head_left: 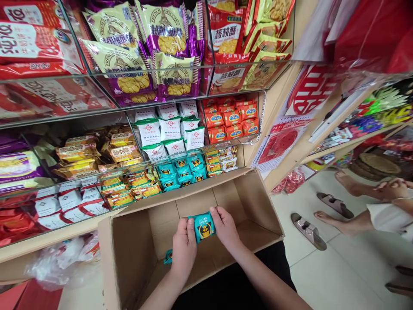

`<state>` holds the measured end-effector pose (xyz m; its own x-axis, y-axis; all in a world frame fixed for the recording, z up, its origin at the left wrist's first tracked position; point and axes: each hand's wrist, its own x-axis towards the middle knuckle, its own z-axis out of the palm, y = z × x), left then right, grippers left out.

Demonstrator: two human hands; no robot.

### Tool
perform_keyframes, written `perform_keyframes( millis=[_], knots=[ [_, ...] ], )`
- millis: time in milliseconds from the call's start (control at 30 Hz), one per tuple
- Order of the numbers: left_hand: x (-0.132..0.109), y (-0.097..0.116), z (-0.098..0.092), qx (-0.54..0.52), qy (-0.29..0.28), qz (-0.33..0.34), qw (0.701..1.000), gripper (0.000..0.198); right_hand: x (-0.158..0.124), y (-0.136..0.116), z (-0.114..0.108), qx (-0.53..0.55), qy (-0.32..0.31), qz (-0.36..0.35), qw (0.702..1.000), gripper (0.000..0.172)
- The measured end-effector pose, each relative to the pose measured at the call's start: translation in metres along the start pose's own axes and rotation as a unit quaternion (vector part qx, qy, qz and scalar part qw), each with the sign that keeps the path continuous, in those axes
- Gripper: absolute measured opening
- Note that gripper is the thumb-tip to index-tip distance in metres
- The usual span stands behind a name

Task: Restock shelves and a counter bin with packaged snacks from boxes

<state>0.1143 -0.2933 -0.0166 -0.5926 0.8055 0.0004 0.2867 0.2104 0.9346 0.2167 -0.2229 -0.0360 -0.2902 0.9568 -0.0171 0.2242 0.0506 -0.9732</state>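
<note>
Between my two hands is a teal snack packet [204, 228] with a yellow and black print, held up over an open cardboard box [130, 249]. My left hand [185, 245] pinches its left edge between thumb and fingers. The right edge is gripped by my right hand [225, 228] in the same way. Inside the box, partly hidden behind my left hand, lies another teal packet [167, 257]. Similar teal packets [183, 172] stand stacked in a compartment of the lowest shelf, just beyond the box.
Glass-fronted shelves hold purple biscuit bags [167, 30], white packets [169, 129] and orange packets [230, 118]. At the right sits a barefoot person [355, 202], with sandals [308, 231] on the tiled floor. A clear plastic bag [64, 262] lies under the shelf at left.
</note>
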Motion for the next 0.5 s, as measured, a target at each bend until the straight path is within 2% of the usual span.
perform_keyframes(
  millis=[133,200,233,300,367,400,500],
  knots=[
    [-0.001,0.001,0.000,0.018,0.010,0.023,1.000,0.025,0.000,-0.005,-0.001,-0.013,0.050,-0.015,0.999,0.038],
    [0.000,0.003,-0.003,0.021,0.007,0.034,0.999,0.025,-0.001,-0.009,-0.003,0.004,0.047,-0.018,0.999,0.038],
    [0.000,0.003,-0.006,0.022,0.005,0.039,0.999,0.025,-0.003,-0.011,-0.005,0.020,0.024,-0.023,0.999,0.037],
    [0.002,0.006,-0.013,0.025,-0.002,0.049,0.998,0.024,-0.007,-0.016,-0.011,0.078,-0.066,-0.030,0.994,0.028],
    [0.005,0.009,-0.021,0.026,-0.018,0.056,0.998,0.024,-0.011,-0.022,-0.016,0.138,-0.173,-0.023,0.975,0.022],
    [0.006,0.011,-0.025,0.025,-0.030,0.060,0.997,0.024,-0.012,-0.025,-0.018,0.157,-0.207,-0.016,0.966,0.023],
    [0.011,0.019,-0.036,0.013,-0.074,0.073,0.994,0.019,-0.012,-0.032,-0.023,0.166,-0.217,0.001,0.962,0.022]
  ],
)
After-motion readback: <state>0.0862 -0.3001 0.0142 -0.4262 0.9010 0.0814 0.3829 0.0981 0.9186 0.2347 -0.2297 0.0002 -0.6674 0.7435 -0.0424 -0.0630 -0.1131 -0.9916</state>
